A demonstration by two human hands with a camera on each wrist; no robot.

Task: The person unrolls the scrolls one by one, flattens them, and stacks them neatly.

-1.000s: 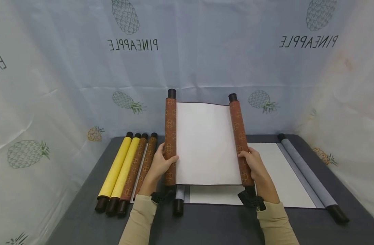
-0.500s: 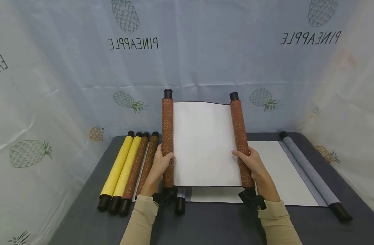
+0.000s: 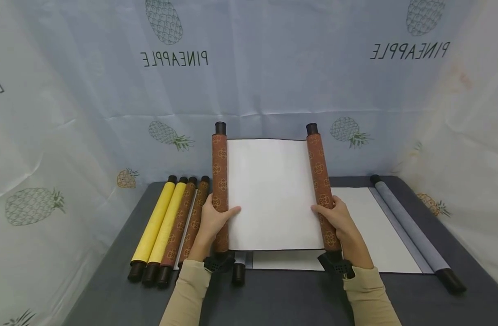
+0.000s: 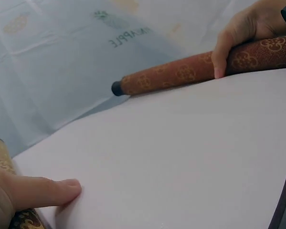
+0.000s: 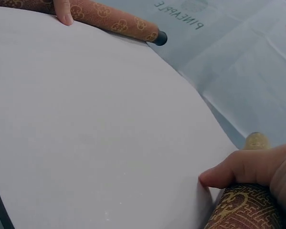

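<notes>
Between my two hands a brown patterned scroll is held up, partly unrolled, with its blank white sheet (image 3: 273, 194) facing me. My left hand (image 3: 213, 219) grips the left roll (image 3: 219, 176), its thumb lying over onto the sheet. Around the right roll (image 3: 320, 174) my right hand (image 3: 339, 219) is curled, with the thumb also on the paper. Both rolls stand nearly upright and have black end knobs. In the left wrist view my left thumb (image 4: 47, 191) touches the white surface; in the right wrist view my right thumb (image 5: 228, 169) does likewise. The fingers behind the rolls are hidden.
A grey scroll (image 3: 412, 226) lies unrolled on the dark table (image 3: 281, 299), partly behind the held one. To the left lie two yellow scrolls (image 3: 155, 222) and two brown patterned scrolls (image 3: 179, 224), side by side. Pineapple-printed cloth (image 3: 257, 68) hangs around the table.
The left roll has moved left, away from the right one, so a wider strip of white sheet shows. Both hands keep their grip.
</notes>
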